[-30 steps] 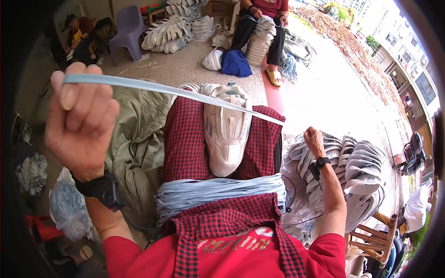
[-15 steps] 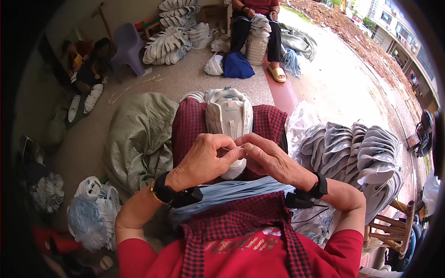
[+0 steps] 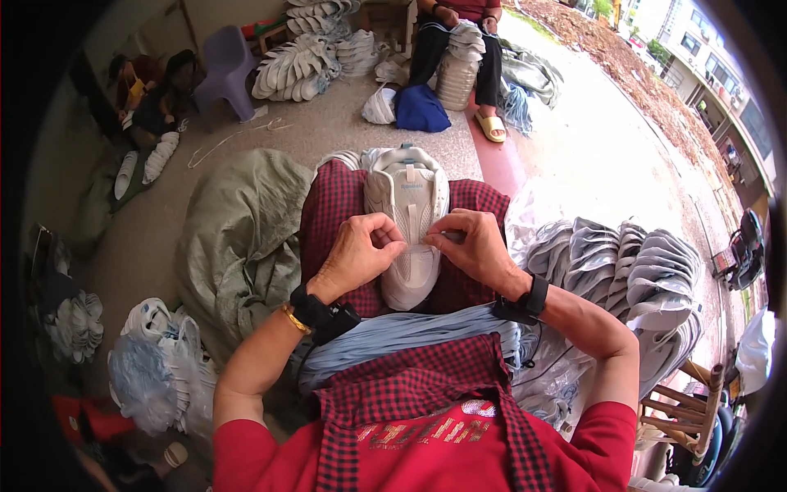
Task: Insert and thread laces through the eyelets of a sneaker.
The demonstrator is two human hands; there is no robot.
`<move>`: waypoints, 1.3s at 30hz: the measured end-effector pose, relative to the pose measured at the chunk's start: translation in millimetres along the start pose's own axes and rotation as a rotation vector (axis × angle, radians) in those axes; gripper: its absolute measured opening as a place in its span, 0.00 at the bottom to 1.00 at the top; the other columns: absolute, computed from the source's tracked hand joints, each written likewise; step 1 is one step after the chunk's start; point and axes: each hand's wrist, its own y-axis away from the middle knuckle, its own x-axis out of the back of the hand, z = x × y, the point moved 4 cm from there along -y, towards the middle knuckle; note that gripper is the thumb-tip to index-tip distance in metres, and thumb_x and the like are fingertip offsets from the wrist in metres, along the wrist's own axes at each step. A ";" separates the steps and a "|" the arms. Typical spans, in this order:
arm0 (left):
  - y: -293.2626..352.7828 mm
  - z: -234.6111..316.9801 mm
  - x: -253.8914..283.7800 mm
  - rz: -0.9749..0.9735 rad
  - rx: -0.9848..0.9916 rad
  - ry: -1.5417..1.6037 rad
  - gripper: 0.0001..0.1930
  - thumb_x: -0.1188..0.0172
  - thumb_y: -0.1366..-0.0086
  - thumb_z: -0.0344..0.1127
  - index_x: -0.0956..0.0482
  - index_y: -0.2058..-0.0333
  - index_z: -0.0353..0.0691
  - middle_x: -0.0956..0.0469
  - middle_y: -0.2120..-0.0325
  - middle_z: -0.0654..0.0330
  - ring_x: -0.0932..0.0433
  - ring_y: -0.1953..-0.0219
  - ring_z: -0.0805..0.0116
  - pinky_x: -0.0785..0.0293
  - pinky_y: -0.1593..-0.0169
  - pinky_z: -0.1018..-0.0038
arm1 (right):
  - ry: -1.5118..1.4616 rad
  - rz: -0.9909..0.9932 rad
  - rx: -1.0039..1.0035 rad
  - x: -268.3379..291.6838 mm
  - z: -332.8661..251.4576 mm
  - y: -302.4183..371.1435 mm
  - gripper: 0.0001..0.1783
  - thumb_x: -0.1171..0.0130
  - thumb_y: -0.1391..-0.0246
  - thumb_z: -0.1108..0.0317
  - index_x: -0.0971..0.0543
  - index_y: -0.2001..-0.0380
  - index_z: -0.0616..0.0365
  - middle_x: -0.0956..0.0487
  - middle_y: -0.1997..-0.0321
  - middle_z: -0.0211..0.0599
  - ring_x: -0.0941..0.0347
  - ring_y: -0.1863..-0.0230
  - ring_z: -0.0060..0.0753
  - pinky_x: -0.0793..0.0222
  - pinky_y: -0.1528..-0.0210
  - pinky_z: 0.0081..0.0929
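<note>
A white shoe upper (image 3: 410,283) rests between my knees on the red-and-black checked apron (image 3: 328,213), its toe toward me and its heel opening away. My left hand (image 3: 361,252) is over its left lacing edge, thumb and forefinger pinched together. Opposite it, my right hand (image 3: 474,246) makes the same kind of pinch at the right edge. Whatever lies between the fingertips is too fine and pale to make out. A bundle of light blue laces (image 3: 410,334) stretches across my lap, just nearer than the shoe's toe.
Stacked shoe uppers (image 3: 615,262) stand at the right beside a wooden chair (image 3: 684,406). A green cloth sack (image 3: 238,238) slumps on the left, with bagged uppers (image 3: 160,369) nearer. Ahead, a person (image 3: 459,41) sits by a purple chair (image 3: 225,74) and more stacks.
My hands, which met in front of the toe, have parted and moved forward to either side of the lacing area. The toe now shows fully.
</note>
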 end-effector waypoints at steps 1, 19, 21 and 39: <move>-0.4 -0.8 -0.2 0.009 -0.004 0.000 0.07 0.32 0.43 0.31 0.18 0.70 0.33 0.18 0.78 0.61 0.20 0.75 0.77 0.24 0.68 0.76 | 0.040 0.006 0.024 -0.5 1.9 -0.2 0.07 0.30 0.49 0.73 0.16 0.69 0.66 0.17 0.70 0.38 0.18 0.67 0.27 0.23 0.63 0.25; -1.9 -11.8 -3.0 0.017 -0.030 0.097 0.05 0.35 0.43 0.28 0.20 0.71 0.33 0.20 0.79 0.62 0.22 0.74 0.76 0.25 0.67 0.75 | 0.105 -0.050 0.066 -5.6 -1.9 -7.7 0.09 0.33 0.49 0.70 0.22 0.73 0.64 0.21 0.72 0.43 0.22 0.70 0.41 0.27 0.66 0.33; -2.4 -14.0 -3.3 0.019 -0.030 0.120 0.04 0.35 0.43 0.28 0.21 0.72 0.33 0.21 0.79 0.62 0.23 0.74 0.76 0.25 0.67 0.75 | 0.091 -0.055 0.035 -5.4 -0.3 -7.7 0.09 0.33 0.49 0.70 0.22 0.73 0.64 0.21 0.72 0.43 0.21 0.70 0.40 0.27 0.66 0.33; -7.3 -13.4 -4.6 0.013 -0.089 0.059 0.04 0.35 0.45 0.26 0.21 0.72 0.33 0.21 0.81 0.61 0.22 0.76 0.75 0.25 0.69 0.75 | -0.158 -0.221 -0.100 -11.4 14.7 -20.9 0.09 0.32 0.49 0.69 0.17 0.68 0.65 0.18 0.72 0.43 0.19 0.69 0.29 0.26 0.63 0.26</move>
